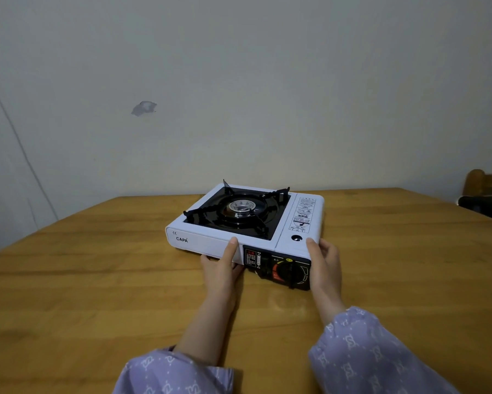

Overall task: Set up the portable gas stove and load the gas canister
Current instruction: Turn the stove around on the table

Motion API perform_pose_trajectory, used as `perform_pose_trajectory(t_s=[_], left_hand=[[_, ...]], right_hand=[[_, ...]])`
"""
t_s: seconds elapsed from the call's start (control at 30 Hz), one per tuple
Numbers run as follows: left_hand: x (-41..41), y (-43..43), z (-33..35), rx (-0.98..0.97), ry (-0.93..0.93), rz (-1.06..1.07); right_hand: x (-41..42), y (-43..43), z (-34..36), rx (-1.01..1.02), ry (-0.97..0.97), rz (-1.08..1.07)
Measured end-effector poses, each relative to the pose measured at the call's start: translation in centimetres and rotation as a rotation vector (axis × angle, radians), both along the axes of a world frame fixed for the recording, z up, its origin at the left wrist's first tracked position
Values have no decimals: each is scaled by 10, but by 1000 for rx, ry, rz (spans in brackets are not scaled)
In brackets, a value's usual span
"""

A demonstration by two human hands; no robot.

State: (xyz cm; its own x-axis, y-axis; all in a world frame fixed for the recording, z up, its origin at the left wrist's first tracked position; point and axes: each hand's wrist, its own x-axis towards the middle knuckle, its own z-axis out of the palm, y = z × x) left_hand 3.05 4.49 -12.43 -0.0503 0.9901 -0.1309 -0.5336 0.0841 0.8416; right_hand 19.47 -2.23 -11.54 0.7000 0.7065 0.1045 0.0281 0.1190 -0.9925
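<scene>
Stove (pixel 207 242) sits flat on the table (pixel 97 280), in its far half, closer to the far edge than the near one, and skewed so the front right corner points at the person. Both hands are on the front side. The left hand (pixel 223 265) grips the white front face just left of the control panel (pixel 278 270), thumb on the top edge, fingers curled below. The right hand (pixel 324 264) wraps the front right corner, thumb on top of the side cover (pixel 288 243), palm against the panel's right end.

Writing: "CAPA" (pixel 181 239) in black on the front face, with a small CE mark (pixel 174 233) above it. Instruction sticker (pixel 304 214) with line diagrams on the cover, text too small to read. Panel print is also illegible.

Body is a white, boxy sheet shell with rounded corners. Glossy black drip pan (pixel 271 220), four black toothed pan supports, round metal burner (pixel 240 207) in the centre. The black panel has a red-and-black knob (pixel 284 273). There is a small dark round spot (pixel 297 238) on the cover.

Table is wood-grain, honey-coloured. Lilac patterned sleeves (pixel 367 351). Plain pale wall (pixel 267 81) with a chipped patch (pixel 143 108). Brown wooden furniture (pixel 483 186) beyond the right edge.
</scene>
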Motion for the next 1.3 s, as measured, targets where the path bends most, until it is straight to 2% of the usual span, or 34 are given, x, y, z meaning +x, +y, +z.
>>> perform_pose_trajectory(t_s=[0.07,0.27,0.47,0.63,0.9,1.1,1.3], left_hand=[[1,-1,0,-4,-2,10],[3,-1,0,-18,-18,52],[5,-2,0,-42,-19,86],[8,-5,1,-52,-15,102],[13,-12,8,-98,-45,153],[16,-13,2,-140,64,193],[20,-16,3,-156,4,158]], right_hand=[[7,-1,-3,-8,-24,70],[32,-9,-2,12,-33,466],[35,-9,-2,35,-70,546],[38,-9,-3,45,-34,544],[41,-7,-5,37,-101,433],[41,-5,-5,39,-125,338],[44,-6,-8,33,-154,268]])
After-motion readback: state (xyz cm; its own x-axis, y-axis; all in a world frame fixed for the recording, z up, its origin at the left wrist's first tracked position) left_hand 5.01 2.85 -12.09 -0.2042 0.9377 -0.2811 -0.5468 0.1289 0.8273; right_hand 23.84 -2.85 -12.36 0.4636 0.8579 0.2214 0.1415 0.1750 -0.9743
